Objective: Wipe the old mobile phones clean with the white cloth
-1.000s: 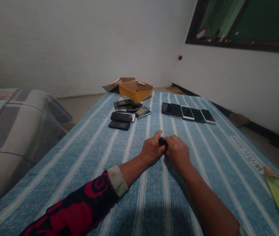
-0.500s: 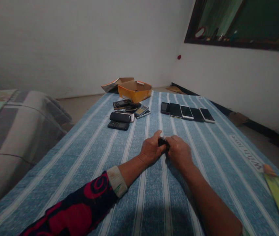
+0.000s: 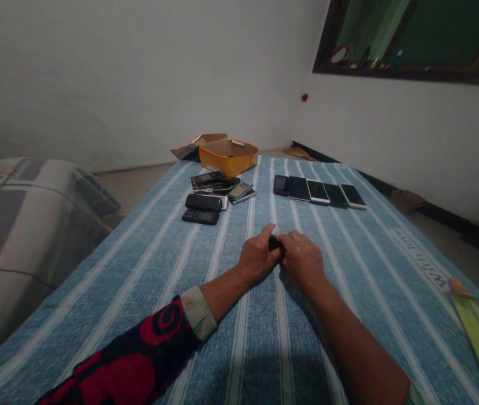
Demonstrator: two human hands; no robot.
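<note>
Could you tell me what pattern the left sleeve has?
The sleeve shows red swirls on dark cloth, best in the head view.

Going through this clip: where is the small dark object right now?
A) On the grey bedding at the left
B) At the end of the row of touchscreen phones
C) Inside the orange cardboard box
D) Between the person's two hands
D: the small dark object shows pinched between the left hand and the right hand, over the blue striped sheet.

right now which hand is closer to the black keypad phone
Left. The left hand sits right of the black keypad phone; the right hand is farther right, past the left, both on a small dark object.
</note>
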